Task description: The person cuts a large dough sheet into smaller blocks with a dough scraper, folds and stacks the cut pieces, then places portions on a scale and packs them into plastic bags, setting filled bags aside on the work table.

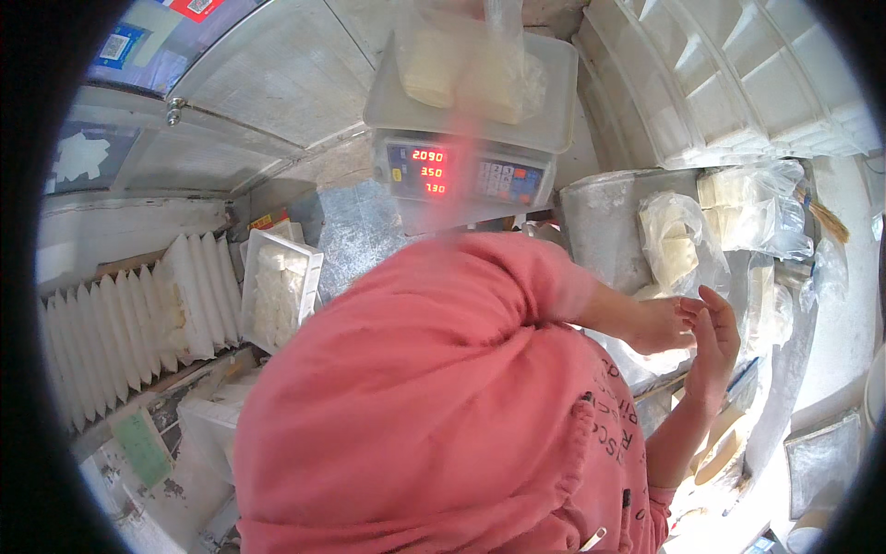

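Observation:
My torso in a pink hoodie fills the middle, turned toward the right. My left hand (663, 325) has its fingers curled in against my right hand (716, 343); anything between them is too small to make out. The fingers of my right hand are mostly stretched out and point up. Just beyond both hands lies a clear plastic bag (681, 242) of cream-coloured slabs. At the top, away from my hands, a second clear bag (452, 74) of pale slabs rests on the pan of a digital scale (383, 109), whose red display is lit.
More bagged pale blocks (738, 208) lie on the right-hand bench beside a straw brush (829, 222). White plastic crates (729, 74) stand at upper right. To the left are a white tray (318, 277) of whitish pieces and a row of white packets (120, 332). Cabinet doors (277, 78) line the upper left.

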Motion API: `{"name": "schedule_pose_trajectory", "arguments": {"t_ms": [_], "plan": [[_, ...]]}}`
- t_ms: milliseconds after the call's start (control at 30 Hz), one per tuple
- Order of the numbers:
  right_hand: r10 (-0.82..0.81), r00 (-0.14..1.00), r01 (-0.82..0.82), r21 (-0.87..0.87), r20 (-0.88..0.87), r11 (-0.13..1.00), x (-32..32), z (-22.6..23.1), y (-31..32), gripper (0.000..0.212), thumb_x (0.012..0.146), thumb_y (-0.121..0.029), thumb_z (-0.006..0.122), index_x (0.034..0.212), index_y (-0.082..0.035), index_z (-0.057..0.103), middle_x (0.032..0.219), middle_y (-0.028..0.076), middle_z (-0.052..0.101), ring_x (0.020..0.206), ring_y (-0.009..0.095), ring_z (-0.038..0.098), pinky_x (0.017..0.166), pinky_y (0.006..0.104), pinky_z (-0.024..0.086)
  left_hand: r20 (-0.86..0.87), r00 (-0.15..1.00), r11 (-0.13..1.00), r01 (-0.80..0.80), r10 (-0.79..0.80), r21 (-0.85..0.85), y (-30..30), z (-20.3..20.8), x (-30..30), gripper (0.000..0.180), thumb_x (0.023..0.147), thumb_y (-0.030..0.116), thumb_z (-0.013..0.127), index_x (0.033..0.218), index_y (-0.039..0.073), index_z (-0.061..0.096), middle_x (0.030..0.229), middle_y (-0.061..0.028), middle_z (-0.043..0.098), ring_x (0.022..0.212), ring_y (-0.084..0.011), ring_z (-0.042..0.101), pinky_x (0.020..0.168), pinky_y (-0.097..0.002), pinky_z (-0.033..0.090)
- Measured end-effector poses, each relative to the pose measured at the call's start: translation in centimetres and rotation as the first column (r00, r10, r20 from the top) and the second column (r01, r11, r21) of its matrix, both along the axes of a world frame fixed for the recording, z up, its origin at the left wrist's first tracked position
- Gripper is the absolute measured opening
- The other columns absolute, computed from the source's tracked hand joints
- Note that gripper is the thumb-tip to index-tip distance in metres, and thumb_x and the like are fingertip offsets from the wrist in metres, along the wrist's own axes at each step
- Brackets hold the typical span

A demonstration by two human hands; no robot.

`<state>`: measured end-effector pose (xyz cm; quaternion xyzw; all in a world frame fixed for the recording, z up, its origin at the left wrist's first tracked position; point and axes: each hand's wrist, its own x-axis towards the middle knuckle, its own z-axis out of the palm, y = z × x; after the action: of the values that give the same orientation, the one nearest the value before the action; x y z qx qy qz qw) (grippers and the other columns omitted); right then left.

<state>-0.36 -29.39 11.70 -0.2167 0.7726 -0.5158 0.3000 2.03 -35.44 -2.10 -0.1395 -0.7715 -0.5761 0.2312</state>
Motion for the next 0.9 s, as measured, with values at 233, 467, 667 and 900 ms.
{"name": "schedule_pose_trajectory", "arguments": {"t_ms": [233,467,667,900], "plan": [[0.123,0.991,-0.119,-0.06,0.061,0.991,2.9,-0.8,-8.6,0.02,0.086,-0.005,0.052,0.104,0.004,0.055,0.087,0.01,0.062,0.081,0.016,0.059,0.075,0.0277,0.047,-0.37,0.587,0.491,-0.808,0.72,-0.326,-20.8,5.1,13.5,0.03,0.075,0.015,0.062,0.101,0.003,0.055,0.096,-0.015,0.054,0.09,-0.0332,0.051,0.081,-0.0442,0.04],[0.404,0.637,-0.647,-0.171,-0.656,0.743,9.0,0.4,-29.0,0.014,0.084,-0.009,0.055,0.093,0.001,0.059,0.085,0.013,0.062,0.077,0.018,0.061,0.07,0.0283,0.047,-0.023,-0.027,-0.035,-0.863,0.999,-0.504,-38.2,12.0,18.0,0.039,0.077,0.028,0.064,0.096,-0.004,0.055,0.08,-0.0093,0.058,0.076,-0.024,0.055,0.071,-0.0347,0.043],[0.855,0.107,-0.645,0.618,-0.508,0.449,8.8,-1.3,-40.6,0.024,0.076,-0.013,0.054,0.095,0.0,0.061,0.087,0.017,0.062,0.081,0.032,0.061,0.073,0.0388,0.047,0.443,0.572,0.397,-0.811,0.69,0.43,-37.9,12.3,22.7,0.023,0.086,0.026,0.055,0.09,0.004,0.063,0.057,0.0021,0.046,0.052,-0.007,0.041,0.053,-0.0219,0.034],[0.995,0.005,-0.339,0.936,-0.096,0.092,5.4,-5.1,-36.5,0.029,0.075,-0.02,0.057,0.095,0.001,0.059,0.086,0.02,0.062,0.082,0.034,0.061,0.071,0.0429,0.048,0.624,0.511,0.313,-0.858,0.591,0.406,-38.2,6.3,25.2,0.026,0.086,0.026,0.056,0.101,0.006,0.063,0.068,-0.0008,0.052,0.067,-0.0089,0.048,0.066,-0.0226,0.04]]}}
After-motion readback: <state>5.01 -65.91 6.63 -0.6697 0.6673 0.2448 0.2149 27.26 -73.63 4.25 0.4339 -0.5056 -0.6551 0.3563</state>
